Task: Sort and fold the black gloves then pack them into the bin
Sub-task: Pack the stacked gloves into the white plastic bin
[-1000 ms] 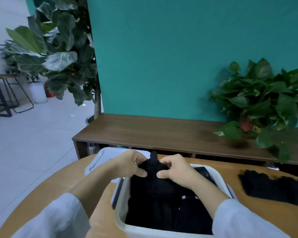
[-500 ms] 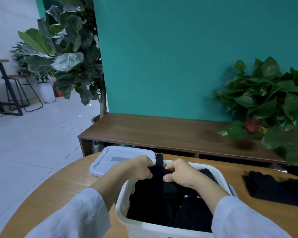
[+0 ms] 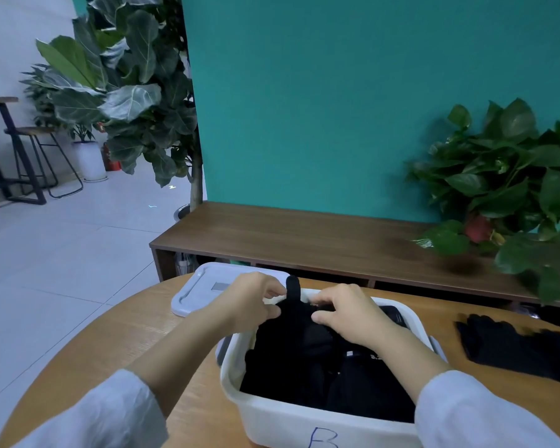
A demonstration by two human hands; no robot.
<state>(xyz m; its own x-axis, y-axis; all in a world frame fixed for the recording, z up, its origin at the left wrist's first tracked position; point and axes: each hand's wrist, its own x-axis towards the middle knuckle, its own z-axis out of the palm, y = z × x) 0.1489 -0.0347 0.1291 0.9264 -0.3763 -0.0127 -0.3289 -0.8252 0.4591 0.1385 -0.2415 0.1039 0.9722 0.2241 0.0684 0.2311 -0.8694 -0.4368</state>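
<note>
A white plastic bin (image 3: 265,412) marked with a blue letter B stands on the round wooden table (image 3: 136,337), filled with folded black gloves (image 3: 307,367). At the bin's far edge a black glove (image 3: 294,305) lies with one finger sticking up. My left hand (image 3: 249,302) pinches it from the left and my right hand (image 3: 346,310) pinches it from the right, fingers curled over the fabric. Another pile of black gloves (image 3: 518,349) lies on the table to the right of the bin.
The bin's white lid (image 3: 204,286) lies flat on the table behind my left hand. A low wooden bench (image 3: 304,240) runs along the teal wall, with a leafy plant (image 3: 505,189) at its right end. A tall potted plant (image 3: 126,92) and stools stand at the left.
My view has shifted slightly left, so the scene sits further right in frame. Both hands stay on the glove at the bin's far edge, pressing it lower into the bin.
</note>
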